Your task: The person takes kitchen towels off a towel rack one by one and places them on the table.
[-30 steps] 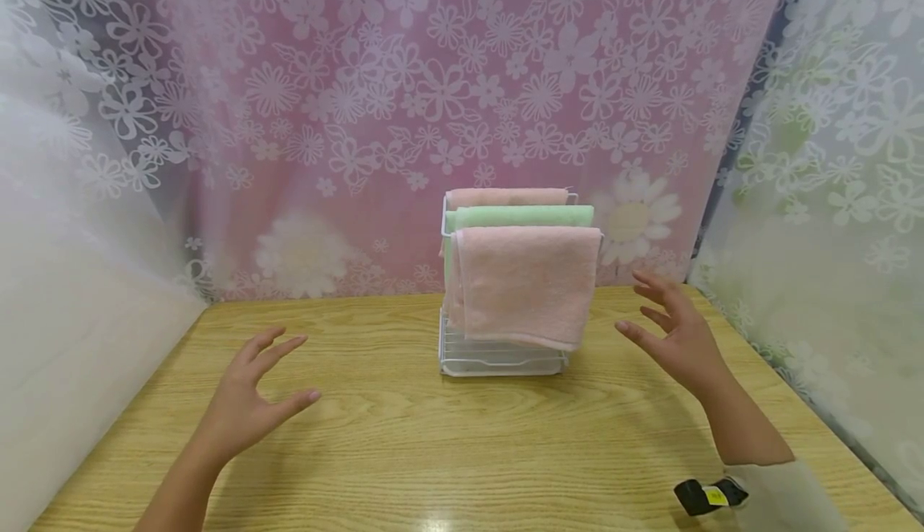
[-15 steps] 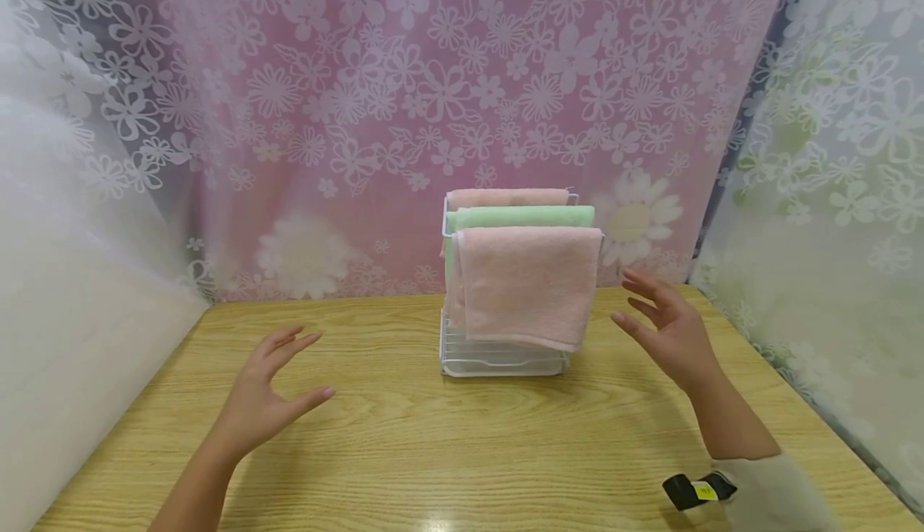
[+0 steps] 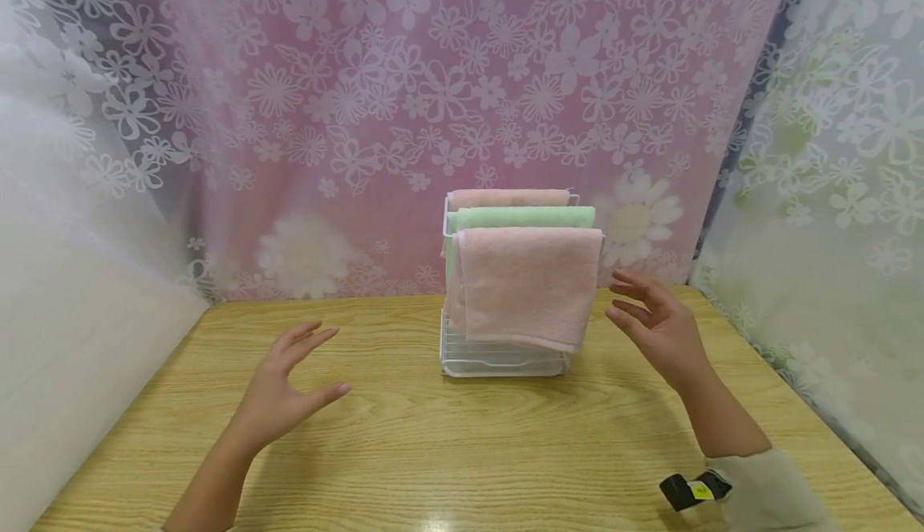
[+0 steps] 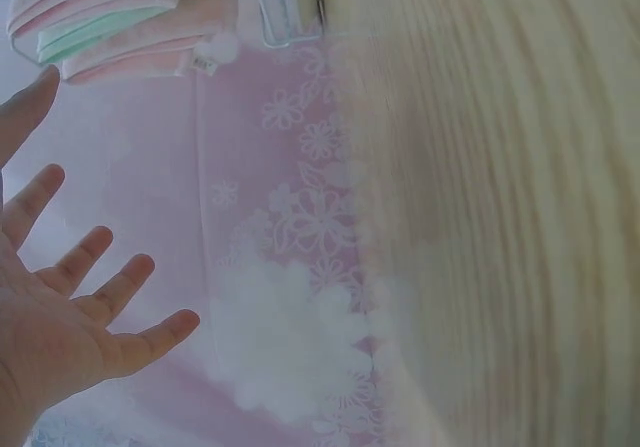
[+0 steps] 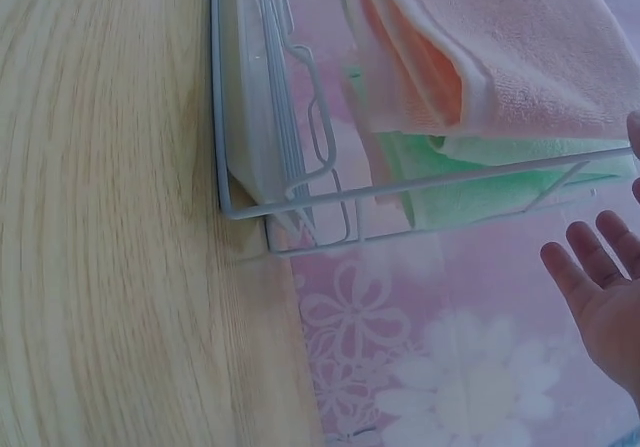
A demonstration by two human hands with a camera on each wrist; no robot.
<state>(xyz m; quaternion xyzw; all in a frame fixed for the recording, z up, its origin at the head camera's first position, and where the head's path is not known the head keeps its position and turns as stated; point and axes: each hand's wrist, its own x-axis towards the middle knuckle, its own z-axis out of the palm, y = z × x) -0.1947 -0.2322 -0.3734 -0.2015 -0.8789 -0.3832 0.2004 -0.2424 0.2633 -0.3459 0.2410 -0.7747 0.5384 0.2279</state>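
Left hand point(image 3: 281, 395) and right hand point(image 3: 667, 339) have shifted inward toward the white rack point(image 3: 505, 372) since the earlier frame. Flowered pink sheet point(image 3: 404, 99) hangs behind the wood-grain worktop point(image 3: 447, 452). White rack stands upright toward the rear of the worktop. Front pink towel point(image 3: 530, 287), green towel point(image 3: 527, 217) and rear pink towel point(image 3: 508, 197) hang over it, front to back. Grip of the left hand: spread wide, holding nothing, well apart from the rack. Grip of the right hand: part-spread, holding nothing, just beside the front pink towel.
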